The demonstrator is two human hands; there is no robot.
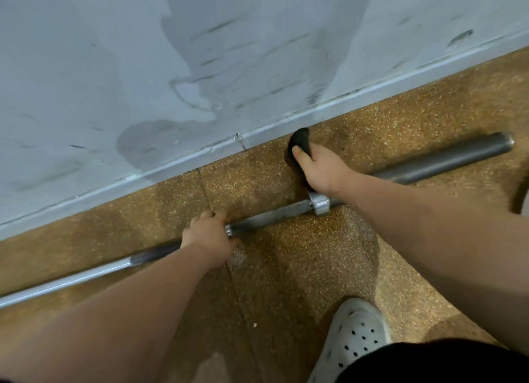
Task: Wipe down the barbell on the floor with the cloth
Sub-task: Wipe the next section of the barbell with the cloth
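Note:
A long steel barbell (272, 215) lies on the speckled brown floor, running from the lower left up to its thick sleeve end (458, 159) at the right. My left hand (210, 236) grips the shaft near the middle, fingers curled round it. My right hand (322, 167) holds a black cloth (299, 142) just past the collar (319, 203), pressed where the sleeve begins. The cloth sticks up beyond my thumb; its lower part is hidden under my palm.
A grey scuffed wall (200, 67) with a pale skirting (286, 122) runs close behind the bar. My white perforated clog (353, 334) and dark shorts (429, 362) are at the lower right. A dark curved object (521, 193) shows at the right edge.

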